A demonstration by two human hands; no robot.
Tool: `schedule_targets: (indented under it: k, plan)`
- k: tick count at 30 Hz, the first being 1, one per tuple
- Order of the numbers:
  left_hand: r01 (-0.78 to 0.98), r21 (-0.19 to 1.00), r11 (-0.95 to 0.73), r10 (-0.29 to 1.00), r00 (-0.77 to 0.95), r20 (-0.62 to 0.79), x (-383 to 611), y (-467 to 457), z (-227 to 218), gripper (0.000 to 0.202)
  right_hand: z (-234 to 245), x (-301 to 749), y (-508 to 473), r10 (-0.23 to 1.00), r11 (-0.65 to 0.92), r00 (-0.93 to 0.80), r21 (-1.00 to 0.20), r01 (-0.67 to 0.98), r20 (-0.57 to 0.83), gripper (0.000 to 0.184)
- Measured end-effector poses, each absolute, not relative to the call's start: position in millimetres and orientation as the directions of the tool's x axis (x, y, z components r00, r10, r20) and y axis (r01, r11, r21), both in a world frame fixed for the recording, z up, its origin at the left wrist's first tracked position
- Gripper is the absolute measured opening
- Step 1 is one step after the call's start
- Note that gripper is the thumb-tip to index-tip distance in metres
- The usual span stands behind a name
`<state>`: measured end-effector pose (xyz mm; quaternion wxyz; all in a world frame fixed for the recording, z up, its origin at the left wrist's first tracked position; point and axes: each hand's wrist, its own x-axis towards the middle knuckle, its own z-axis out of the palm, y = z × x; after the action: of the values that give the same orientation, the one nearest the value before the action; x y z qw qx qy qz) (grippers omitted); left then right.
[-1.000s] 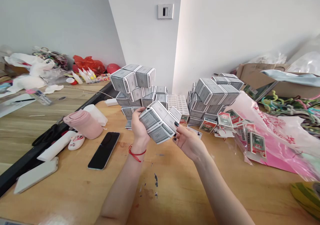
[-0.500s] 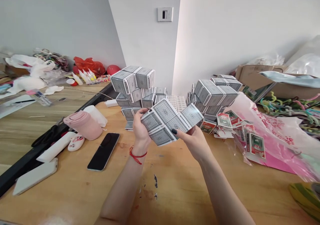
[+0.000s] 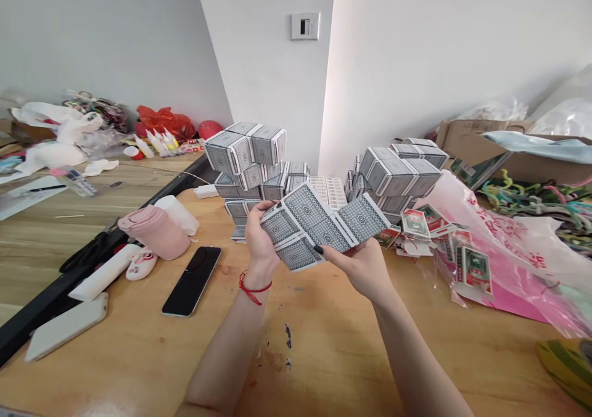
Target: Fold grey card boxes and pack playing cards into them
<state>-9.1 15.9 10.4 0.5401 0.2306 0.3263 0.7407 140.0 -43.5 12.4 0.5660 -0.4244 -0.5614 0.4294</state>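
Note:
A joined piece of patterned playing cards (image 3: pixel 314 219) is held up over the table, tilted towards me. My left hand (image 3: pixel 263 235) grips its left edge, with a red string bracelet at the wrist. My right hand (image 3: pixel 358 266) pinches its lower right side, thumb on the front and fingers hidden beneath. One card (image 3: pixel 363 218) sticks out at the right end of the piece. Behind stand two stacked structures of folded cards, the left stack (image 3: pixel 245 152) and the right stack (image 3: pixel 393 170). Between them lies a pale piece of cards (image 3: pixel 329 189).
A black phone (image 3: pixel 192 281), a pink cup (image 3: pixel 155 231) and a white power bank (image 3: pixel 67 327) are at the left. Red and green card boxes (image 3: pixel 474 269) lie on pink plastic (image 3: pixel 513 238) at the right. A cardboard box (image 3: pixel 481 133) stands behind them.
The card at the right end has swung outward and now lies flatter, reaching further right. My right hand has shifted slightly with it; my left hand stays in place.

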Motion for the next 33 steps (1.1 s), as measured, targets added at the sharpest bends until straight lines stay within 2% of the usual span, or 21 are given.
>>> schedule_targets:
  k: [9,21,26,33]
  plan:
    - [-0.668,0.724,-0.171,0.954,-0.297,-0.049,-7,14,14,0.015,9,139,-44,0.927,0.375,0.018,-0.927,0.000,0.375,0.016]
    - [-0.617,0.766,-0.182,0.933,-0.354,-0.063,-7,18,8,0.019,4,134,-45,0.923,0.369,0.077,-0.925,0.091,0.376,0.019]
    - [-0.565,0.810,-0.157,0.919,-0.384,-0.091,-6,18,7,0.020,7,136,-45,0.916,0.391,0.043,-0.912,0.122,0.399,0.023]
    - [-0.452,0.877,-0.165,0.905,-0.424,-0.049,-6,18,4,0.021,4,139,-41,0.926,0.355,0.062,-0.914,0.196,0.373,0.024]
